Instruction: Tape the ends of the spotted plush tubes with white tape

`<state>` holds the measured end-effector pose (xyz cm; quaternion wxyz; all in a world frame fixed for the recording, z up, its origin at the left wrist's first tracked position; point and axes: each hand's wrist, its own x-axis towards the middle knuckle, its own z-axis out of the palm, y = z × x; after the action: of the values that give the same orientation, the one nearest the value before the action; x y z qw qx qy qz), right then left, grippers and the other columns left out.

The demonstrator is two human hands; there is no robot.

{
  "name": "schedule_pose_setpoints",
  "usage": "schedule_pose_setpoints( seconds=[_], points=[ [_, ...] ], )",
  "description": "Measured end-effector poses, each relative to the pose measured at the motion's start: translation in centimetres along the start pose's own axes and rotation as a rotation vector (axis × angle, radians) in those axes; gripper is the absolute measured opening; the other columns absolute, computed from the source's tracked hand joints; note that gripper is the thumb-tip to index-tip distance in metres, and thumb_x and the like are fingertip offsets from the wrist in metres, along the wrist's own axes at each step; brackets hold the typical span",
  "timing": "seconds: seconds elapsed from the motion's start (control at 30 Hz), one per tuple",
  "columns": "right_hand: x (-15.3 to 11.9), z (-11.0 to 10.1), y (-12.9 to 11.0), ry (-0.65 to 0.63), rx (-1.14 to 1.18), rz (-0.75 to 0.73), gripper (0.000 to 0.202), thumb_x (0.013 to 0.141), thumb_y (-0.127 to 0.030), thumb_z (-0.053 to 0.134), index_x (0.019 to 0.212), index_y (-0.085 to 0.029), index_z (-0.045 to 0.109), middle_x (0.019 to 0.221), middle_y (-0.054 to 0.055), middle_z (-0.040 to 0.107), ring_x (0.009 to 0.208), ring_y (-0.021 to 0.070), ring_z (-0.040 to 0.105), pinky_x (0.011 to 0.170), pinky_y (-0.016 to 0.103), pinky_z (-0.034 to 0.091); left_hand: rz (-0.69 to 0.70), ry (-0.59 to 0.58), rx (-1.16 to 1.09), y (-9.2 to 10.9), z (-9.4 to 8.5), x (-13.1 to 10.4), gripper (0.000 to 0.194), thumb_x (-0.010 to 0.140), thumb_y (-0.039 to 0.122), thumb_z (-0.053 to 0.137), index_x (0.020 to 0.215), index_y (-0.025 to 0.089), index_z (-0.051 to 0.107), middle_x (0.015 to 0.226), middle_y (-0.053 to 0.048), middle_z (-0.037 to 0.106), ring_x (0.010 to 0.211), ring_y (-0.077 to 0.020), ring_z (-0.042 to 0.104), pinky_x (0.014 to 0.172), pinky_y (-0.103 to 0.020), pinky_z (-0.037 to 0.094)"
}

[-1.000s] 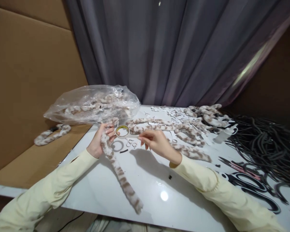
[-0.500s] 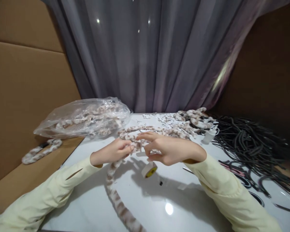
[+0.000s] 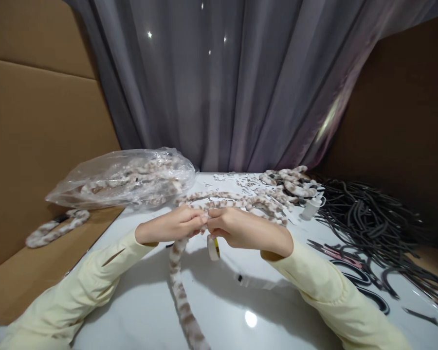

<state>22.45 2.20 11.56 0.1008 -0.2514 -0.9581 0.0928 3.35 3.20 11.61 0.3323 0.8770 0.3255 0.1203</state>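
My left hand (image 3: 178,224) is closed in a pinch around the upper end of a furry white-and-brown tube (image 3: 184,306), which runs down over the tabletop towards me. Its fingertips meet those of my right hand (image 3: 237,227), which is closed too. Just under the right fingers hangs a small roll of white tape (image 3: 212,248) with a yellow inner face. The fingers hide the tube's end and the strip of tape between them.
More furry tubes (image 3: 263,201) lie behind my hands. A clear plastic bag (image 3: 127,177) of them is at the left. To the right are a small white bottle (image 3: 310,209), scissors (image 3: 336,253) and a heap of black cords (image 3: 368,214). Cardboard (image 3: 40,146) stands at the left side.
My right hand has moved left and its spread fingers have closed against my left hand. The tape roll has swung left and turned. The furry tube hangs straighter.
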Motion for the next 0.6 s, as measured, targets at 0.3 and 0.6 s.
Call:
schedule_pose_setpoints(
  seconds=[0.3, 0.6],
  points=[
    [-0.3, -0.1, 0.1, -0.002, -0.021, -0.014, 0.018, 0.076, 0.001, 0.050, 0.066, -0.011, 0.057, 0.074, 0.002, 0.046, 0.061, 0.0096, 0.041, 0.056, 0.022, 0.031, 0.119, -0.081, 0.171, -0.2, -0.6, -0.1, 0.029, 0.092, 0.034, 0.029, 0.075, 0.017, 0.044, 0.065, 0.003, 0.042, 0.058, -0.0102, 0.040, 0.056, -0.021, 0.032],
    [-0.7, -2.3, 0.9, -0.184, 0.197, -0.068, 0.009, 0.079, -0.006, 0.059, 0.075, -0.011, 0.064, 0.084, 0.004, 0.053, 0.074, 0.0118, 0.051, 0.066, 0.021, 0.038, 0.110, -0.153, 0.353, 0.3, -0.7, -0.2, 0.020, 0.089, 0.028, 0.031, 0.071, 0.019, 0.033, 0.059, 0.004, 0.033, 0.050, -0.0096, 0.033, 0.049, -0.023, 0.026]
  ],
)
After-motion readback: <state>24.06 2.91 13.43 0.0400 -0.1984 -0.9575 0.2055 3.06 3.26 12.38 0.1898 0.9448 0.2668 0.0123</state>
